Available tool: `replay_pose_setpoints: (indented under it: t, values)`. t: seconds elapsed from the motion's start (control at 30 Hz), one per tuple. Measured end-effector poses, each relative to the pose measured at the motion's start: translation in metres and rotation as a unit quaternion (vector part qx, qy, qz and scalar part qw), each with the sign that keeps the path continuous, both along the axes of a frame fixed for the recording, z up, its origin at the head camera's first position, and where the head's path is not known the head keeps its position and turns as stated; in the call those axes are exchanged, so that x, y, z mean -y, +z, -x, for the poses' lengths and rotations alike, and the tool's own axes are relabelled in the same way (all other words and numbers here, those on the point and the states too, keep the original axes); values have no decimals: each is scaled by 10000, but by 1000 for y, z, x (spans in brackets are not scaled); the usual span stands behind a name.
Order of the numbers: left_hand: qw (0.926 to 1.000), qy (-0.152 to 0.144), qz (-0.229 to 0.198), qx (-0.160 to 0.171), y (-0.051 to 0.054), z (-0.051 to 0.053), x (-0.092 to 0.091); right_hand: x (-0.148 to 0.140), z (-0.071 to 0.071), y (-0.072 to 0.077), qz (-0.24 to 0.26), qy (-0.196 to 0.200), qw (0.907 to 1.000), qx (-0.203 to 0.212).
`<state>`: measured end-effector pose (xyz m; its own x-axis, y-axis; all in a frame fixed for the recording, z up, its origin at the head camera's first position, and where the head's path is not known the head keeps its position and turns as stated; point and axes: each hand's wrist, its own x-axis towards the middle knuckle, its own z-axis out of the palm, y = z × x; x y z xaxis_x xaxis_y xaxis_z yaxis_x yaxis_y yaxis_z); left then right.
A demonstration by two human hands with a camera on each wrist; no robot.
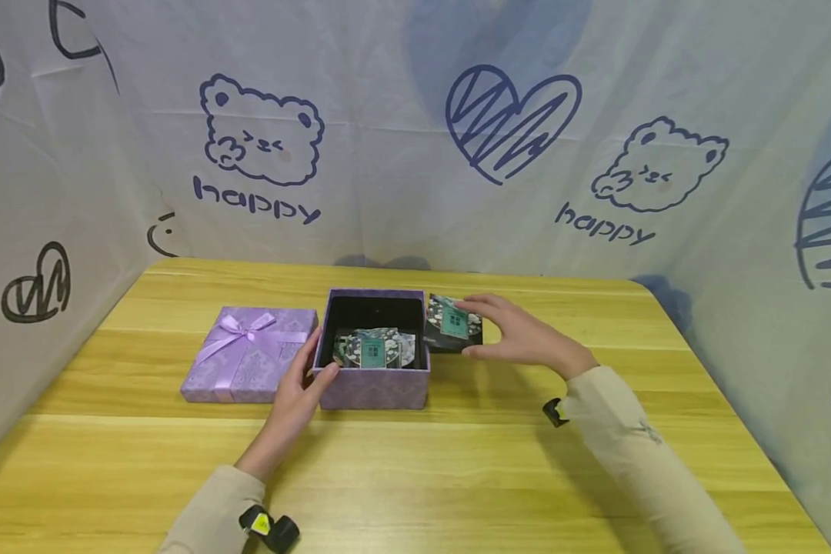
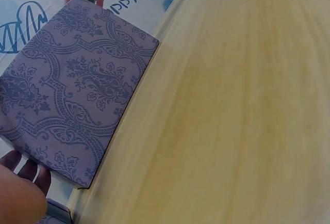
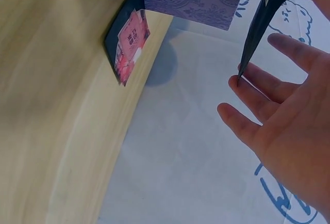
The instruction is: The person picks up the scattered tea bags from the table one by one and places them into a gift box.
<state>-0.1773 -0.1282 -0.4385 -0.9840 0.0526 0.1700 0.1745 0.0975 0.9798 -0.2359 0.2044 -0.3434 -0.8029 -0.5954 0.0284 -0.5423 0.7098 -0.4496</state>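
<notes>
A purple patterned gift box [image 1: 374,388] stands uncovered on the table, with several floral packets [image 1: 372,352] bearing green labels inside. My left hand [image 1: 303,385] holds the box by its left front corner, thumb at the front rim and fingers along the left side; in the left wrist view its fingers [image 2: 28,170] touch that side. To the right of the box, my right hand [image 1: 519,338] pinches a dark flat packet [image 1: 450,327] with a green label. In the right wrist view this packet [image 3: 260,25] appears edge-on between thumb and fingers.
Left of the box lies its purple lid [image 1: 249,358] with a ribbon bow. A dark packet with a pink print [image 3: 131,43] lies on the table beside the box. White cloth [image 1: 381,169] with drawings hangs behind the wooden table [image 1: 457,477].
</notes>
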Motion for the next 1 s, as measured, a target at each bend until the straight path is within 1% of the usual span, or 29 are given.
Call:
replay_pose_setpoints:
  t: [0.43,0.77,1.0]
  values:
    - [10000,-1,15,-2,-1,1,-1,13,7,9,-262,6,9996,77]
    - [10000,15,-23,-20,-1,1,-1,23,11,15,-333,89,9993,131]
    - [10000,22,14,13,-1,0,0,34,14,24,-473,315,9984,60]
